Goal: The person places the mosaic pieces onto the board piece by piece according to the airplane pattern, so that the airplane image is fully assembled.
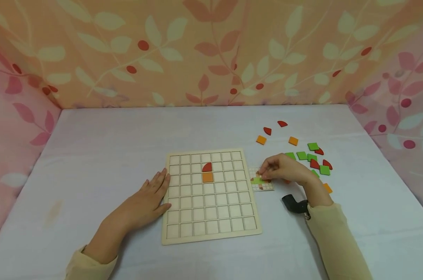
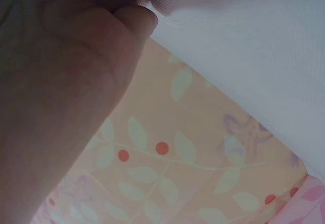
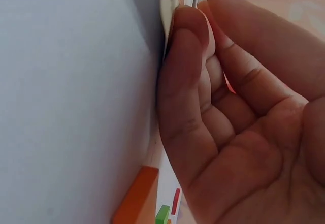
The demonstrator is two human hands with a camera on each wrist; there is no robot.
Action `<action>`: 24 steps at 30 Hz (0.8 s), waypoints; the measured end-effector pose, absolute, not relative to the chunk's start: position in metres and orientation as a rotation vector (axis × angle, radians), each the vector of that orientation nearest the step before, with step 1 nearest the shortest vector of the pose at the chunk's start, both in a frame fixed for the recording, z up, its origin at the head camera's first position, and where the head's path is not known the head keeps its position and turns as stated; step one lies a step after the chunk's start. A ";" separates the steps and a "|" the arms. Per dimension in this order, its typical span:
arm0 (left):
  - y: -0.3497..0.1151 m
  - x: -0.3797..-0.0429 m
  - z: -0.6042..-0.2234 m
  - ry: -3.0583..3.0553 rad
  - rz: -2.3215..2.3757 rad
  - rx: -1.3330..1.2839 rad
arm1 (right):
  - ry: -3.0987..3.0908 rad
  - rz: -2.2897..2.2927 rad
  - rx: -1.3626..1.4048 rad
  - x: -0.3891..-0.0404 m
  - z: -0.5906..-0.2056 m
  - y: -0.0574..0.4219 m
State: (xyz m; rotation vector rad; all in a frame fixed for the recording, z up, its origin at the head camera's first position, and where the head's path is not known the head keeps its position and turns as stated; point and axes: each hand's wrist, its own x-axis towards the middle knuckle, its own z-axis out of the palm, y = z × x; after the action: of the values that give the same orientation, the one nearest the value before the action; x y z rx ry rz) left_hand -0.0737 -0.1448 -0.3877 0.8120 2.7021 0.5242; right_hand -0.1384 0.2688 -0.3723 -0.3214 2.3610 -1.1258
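Observation:
A pale wooden grid board (image 1: 211, 238) lies flat on the table. One red quarter-circle tile (image 1: 207, 167) and an orange square tile (image 1: 207, 177) sit in neighbouring cells. My left hand (image 1: 144, 202) rests with extended fingers along the board's left edge. Just right of the board is a small printed pattern card (image 1: 267, 187). My right hand (image 1: 285, 169) is over this card, fingers bent and fingertips at its surface. In the right wrist view the fingers (image 3: 185, 82) curl beside the card; whether they pinch anything is hidden at the frame's top.
Loose green square tiles (image 1: 313, 146), red quarter-circle tiles (image 1: 282, 123) and orange square tiles (image 1: 261, 140) are scattered at the right, some under or beside the right hand. A black wrist device (image 1: 294, 204) is at the right wrist. Patterned curtains (image 1: 204, 54) border the table.

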 end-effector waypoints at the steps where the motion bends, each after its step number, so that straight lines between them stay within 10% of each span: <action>1: -0.145 -0.073 -0.388 2.704 0.524 0.813 | 2.358 -1.126 -0.326 -0.139 -0.373 0.269; 24: -0.146 -0.074 -0.389 2.690 0.548 0.792 | 2.485 -1.187 -0.205 -0.157 -0.358 0.282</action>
State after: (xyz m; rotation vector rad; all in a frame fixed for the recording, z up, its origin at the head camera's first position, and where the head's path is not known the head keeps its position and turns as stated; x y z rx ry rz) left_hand -0.0737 -0.1456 -0.3893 0.7918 2.6903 0.5484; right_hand -0.1570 0.2819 -0.3577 -0.2052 2.4855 -1.1872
